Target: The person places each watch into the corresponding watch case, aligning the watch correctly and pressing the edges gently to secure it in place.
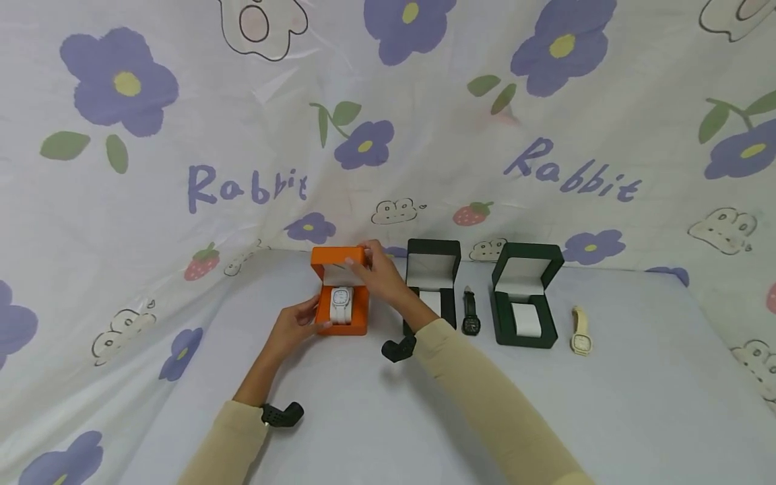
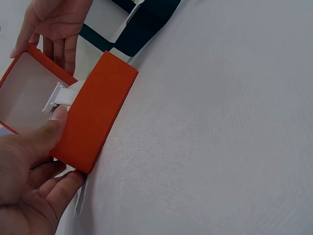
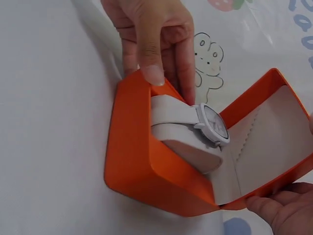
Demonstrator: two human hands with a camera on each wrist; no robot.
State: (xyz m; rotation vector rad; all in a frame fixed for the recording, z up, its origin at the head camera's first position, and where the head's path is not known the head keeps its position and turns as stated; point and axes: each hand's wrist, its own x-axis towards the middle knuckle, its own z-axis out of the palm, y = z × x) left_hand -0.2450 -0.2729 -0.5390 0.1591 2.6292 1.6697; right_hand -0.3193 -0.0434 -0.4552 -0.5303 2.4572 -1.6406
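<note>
An orange watch box (image 1: 358, 330) stands with its lid up on the white table. Inside it, a white wristwatch (image 1: 342, 298) is wrapped round a pale cushion (image 3: 188, 147). My left hand (image 1: 295, 328) grips the left side of the box's base, thumb over the front edge and fingers against the outer wall. With my right hand (image 1: 384, 275) I hold the raised lid (image 3: 274, 127) at its right side. Part of that hand is cut off in the right wrist view.
Right of the orange box stand an open black watch box (image 1: 433, 248) and an open dark green one (image 1: 532, 252), each with a white cushion. A black watch (image 1: 471, 315) lies between them; a pale gold watch (image 1: 580, 331) lies at the right. A printed cloth (image 1: 254, 121) hangs behind.
</note>
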